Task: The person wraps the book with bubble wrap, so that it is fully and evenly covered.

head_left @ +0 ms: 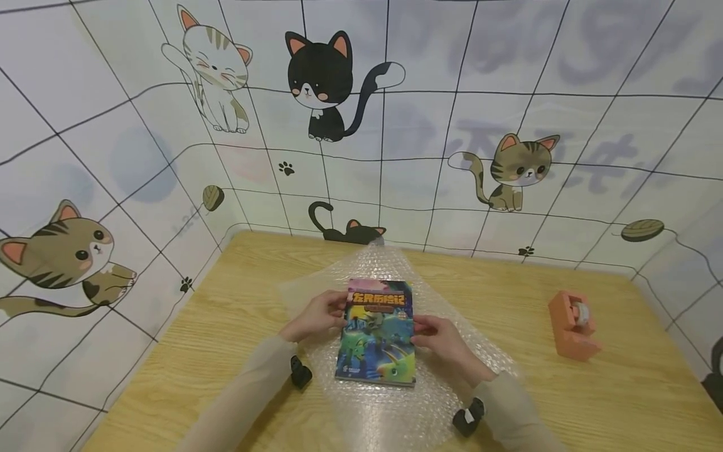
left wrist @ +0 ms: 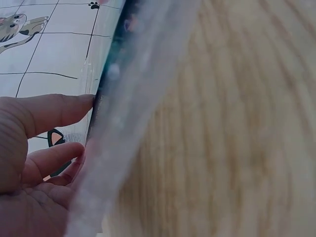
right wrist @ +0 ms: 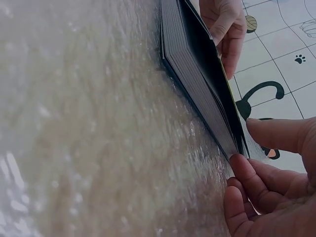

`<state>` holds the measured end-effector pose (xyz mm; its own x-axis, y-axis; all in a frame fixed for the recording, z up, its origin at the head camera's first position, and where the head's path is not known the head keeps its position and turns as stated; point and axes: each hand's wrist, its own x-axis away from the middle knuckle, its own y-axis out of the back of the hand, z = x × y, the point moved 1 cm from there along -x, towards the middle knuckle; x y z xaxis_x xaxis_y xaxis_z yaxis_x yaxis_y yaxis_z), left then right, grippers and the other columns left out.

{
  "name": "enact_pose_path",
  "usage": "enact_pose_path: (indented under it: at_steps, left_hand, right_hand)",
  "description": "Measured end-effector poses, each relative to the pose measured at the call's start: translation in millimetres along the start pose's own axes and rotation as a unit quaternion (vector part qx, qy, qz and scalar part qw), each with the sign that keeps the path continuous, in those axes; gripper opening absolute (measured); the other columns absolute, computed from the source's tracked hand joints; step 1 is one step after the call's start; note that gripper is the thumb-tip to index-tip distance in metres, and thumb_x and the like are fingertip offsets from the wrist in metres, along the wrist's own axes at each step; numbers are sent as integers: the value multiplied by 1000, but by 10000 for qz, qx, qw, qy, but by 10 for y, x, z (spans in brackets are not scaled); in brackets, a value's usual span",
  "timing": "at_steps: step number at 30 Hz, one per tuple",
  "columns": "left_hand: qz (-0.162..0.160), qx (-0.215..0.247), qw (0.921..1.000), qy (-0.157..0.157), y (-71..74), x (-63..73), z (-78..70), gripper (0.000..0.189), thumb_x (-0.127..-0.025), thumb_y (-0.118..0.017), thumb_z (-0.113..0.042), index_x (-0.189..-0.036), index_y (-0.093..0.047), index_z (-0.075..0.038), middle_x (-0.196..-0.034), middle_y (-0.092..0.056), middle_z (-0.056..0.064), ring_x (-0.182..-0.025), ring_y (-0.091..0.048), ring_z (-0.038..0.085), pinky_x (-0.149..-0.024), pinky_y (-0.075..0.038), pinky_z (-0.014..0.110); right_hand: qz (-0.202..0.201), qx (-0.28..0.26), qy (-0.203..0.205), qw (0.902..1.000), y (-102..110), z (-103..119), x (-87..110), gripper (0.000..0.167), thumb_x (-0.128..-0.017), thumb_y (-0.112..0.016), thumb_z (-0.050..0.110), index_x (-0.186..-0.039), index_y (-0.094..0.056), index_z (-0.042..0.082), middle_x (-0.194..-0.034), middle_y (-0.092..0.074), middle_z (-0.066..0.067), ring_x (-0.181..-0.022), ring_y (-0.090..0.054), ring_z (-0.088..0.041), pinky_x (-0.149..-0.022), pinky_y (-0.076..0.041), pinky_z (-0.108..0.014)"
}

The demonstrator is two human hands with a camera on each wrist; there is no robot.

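Note:
A colourful book (head_left: 377, 339) with orange lettering on its cover lies face up on a sheet of bubble wrap (head_left: 390, 414). My left hand (head_left: 321, 314) holds its left edge, thumb at the cover and fingers lower down, partly behind the wrap in the left wrist view. On the opposite side my right hand (head_left: 443, 342) pinches the book's right edge. In the right wrist view its fingertips (right wrist: 239, 165) meet the lower page edge while the thumb (right wrist: 274, 133) is at the cover, which stands slightly apart from the pages (right wrist: 185, 54).
An orange tape dispenser (head_left: 573, 326) with a roll of tape stands on the wooden table (head_left: 237, 301) to the right. A cloth with printed cats (head_left: 319, 81) hangs behind and along the sides. The wrap reaches almost to the table's back edge.

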<state>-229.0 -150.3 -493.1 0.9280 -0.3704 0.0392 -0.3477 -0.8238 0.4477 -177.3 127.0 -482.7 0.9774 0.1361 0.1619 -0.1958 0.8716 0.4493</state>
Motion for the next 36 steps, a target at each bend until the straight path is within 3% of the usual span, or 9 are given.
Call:
enact_pose_path:
  at_steps: [8, 22, 30, 36]
  left_hand:
    - [114, -97, 9999, -39, -30, -25, -47, 62, -74, -71, 7, -132, -50, 4, -114, -52, 15, -103, -53, 26, -89, -50, 36]
    - [163, -36, 9998, 65, -54, -6, -68, 62, -76, -71, 6, -133, -47, 5, -119, -50, 17, -106, -53, 28, -91, -48, 38]
    - [118, -610, 9965, -567, -114, 45, -93, 69, -72, -78, -2, -132, -46, 9, -132, -43, 20, -108, -54, 35, -90, -49, 41]
    - [176, -1354, 9828, -1243, -136, 94, -131, 74, -70, -81, -7, -130, -45, 14, -137, -41, 22, -123, -42, 38, -101, -37, 49]
  right_hand:
    - [-34, -34, -195, 9998, 27, -8, 24, 45, -79, -69, 0, -122, -57, -7, -99, -65, -10, -94, -61, -24, -87, -47, -43]
    - [75, -206, -58, 9997, 53, 0, 57, 47, -79, -70, 1, -122, -55, -9, -98, -65, -11, -92, -61, -24, -86, -48, -42]
    - [147, -282, 110, 9994, 86, 21, 102, 46, -82, -68, 2, -123, -53, -10, -104, -64, -17, -97, -60, -29, -88, -48, -43]
    - [126, -327, 122, 9993, 70, 84, 226, 44, -82, -69, 4, -122, -56, -6, -112, -62, -17, -102, -58, -30, -89, -48, -44]
